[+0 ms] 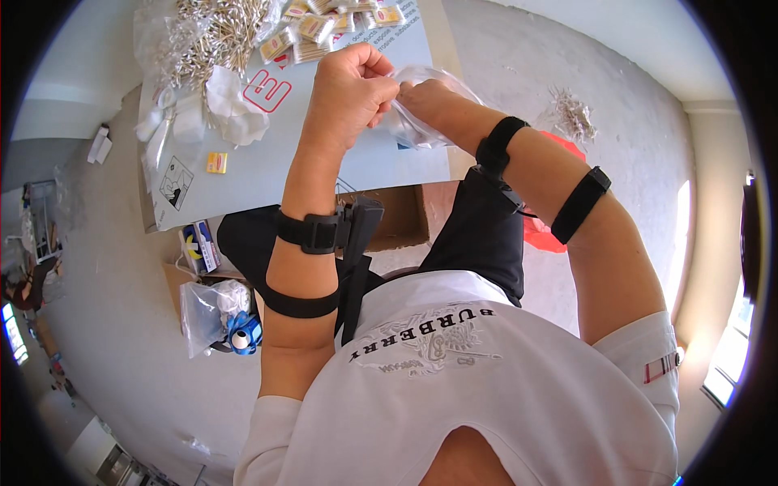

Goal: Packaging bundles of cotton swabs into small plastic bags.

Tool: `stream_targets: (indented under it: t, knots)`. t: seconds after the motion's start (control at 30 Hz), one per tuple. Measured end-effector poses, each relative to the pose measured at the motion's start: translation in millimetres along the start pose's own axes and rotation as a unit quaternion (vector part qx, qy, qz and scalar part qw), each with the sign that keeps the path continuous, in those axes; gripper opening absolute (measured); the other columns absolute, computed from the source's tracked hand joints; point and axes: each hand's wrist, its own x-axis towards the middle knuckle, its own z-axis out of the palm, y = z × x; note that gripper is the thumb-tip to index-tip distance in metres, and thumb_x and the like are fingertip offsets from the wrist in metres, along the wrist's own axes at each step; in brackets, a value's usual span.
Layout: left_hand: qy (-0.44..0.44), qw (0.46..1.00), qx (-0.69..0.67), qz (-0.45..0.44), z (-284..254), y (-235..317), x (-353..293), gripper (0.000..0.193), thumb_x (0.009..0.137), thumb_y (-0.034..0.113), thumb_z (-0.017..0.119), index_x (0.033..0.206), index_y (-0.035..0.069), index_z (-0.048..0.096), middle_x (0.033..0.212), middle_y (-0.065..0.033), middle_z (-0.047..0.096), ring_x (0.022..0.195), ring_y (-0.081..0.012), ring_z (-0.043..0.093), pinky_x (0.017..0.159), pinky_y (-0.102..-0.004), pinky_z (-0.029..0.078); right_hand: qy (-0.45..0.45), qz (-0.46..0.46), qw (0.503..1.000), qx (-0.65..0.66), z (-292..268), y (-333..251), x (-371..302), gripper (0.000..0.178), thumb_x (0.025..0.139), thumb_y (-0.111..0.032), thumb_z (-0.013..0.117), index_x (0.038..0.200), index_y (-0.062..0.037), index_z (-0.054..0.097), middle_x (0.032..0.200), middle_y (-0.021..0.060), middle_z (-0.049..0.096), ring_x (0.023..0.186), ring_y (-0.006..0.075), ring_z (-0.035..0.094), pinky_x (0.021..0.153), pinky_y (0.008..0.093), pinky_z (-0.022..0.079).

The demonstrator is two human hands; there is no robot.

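Over the front part of the table, my left hand [352,91] is closed, thumb and fingertips pinching what looks like the edge of a clear plastic bag [420,134]. My right hand [429,101] is beside it, fingers curled at the bag; the bag's film partly surrounds them. Both hands are close together, and the bag hangs below and around the right one. Left of my hands lies a crumpled white sheet [235,105]. A small yellow card [216,162] rests near the table's front left. Farther back are small clear packs of cotton swabs [314,28].
A heap of loose cotton swabs [219,44] covers the table's [284,174] back left. Under the table stands an open cardboard box [405,217]. More swabs [572,116] and a red plastic bag [545,235] lie on the right. A blue-and-white object [243,332] sits at lower left.
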Motion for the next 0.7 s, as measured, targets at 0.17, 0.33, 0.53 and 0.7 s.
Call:
stream_targets:
  t: [0.17,0.33,0.53,0.7]
  knots:
    - [-0.114,0.992,-0.058,-0.006,-8,-7,6,0.021,0.072,-0.006,0.055,0.092,-0.002,0.059,0.075,-0.0044,0.058,0.058,-0.0076,0.052,0.047,-0.021,0.039,0.082,-0.002,0.989,0.124,62,24,14,0.023,0.088,-0.017,0.053,0.104,-0.0071,0.067,0.11,0.0093,0.064,0.105,0.0245,0.06,0.081,0.0372,0.052]
    - [-0.029,0.982,0.185,0.035,-43,-81,27,0.053,0.064,-0.007,0.056,0.117,0.001,0.057,0.116,-0.0099,0.059,0.112,-0.0201,0.053,0.088,-0.0289,0.046,0.069,0.06,0.925,0.368,47,15,8,0.025,0.089,-0.018,0.052,0.108,-0.0073,0.063,0.116,0.0129,0.06,0.103,0.0292,0.059,0.088,0.0365,0.047]
    - [-0.072,0.89,0.421,0.161,-26,-150,41,0.087,0.059,-0.005,0.064,0.14,0.013,0.036,0.14,-0.01,0.041,0.132,-0.0288,0.034,0.111,-0.0373,0.026,-0.014,0.16,0.883,0.441,-11,6,-13,0.032,0.089,-0.02,0.053,0.12,-0.0152,0.055,0.118,0.0105,0.06,0.109,0.0291,0.056,0.091,0.0373,0.044]
    - [-0.1,0.882,0.445,0.119,-14,-147,55,0.096,0.058,0.002,0.072,0.143,0.017,0.029,0.134,-0.0069,0.047,0.128,-0.0272,0.039,0.105,-0.0407,0.031,0.225,-0.053,0.936,0.267,92,33,17,0.032,0.092,-0.027,0.048,0.119,-0.0112,0.051,0.104,0.0124,0.062,0.09,0.0275,0.058,0.078,0.0338,0.047]
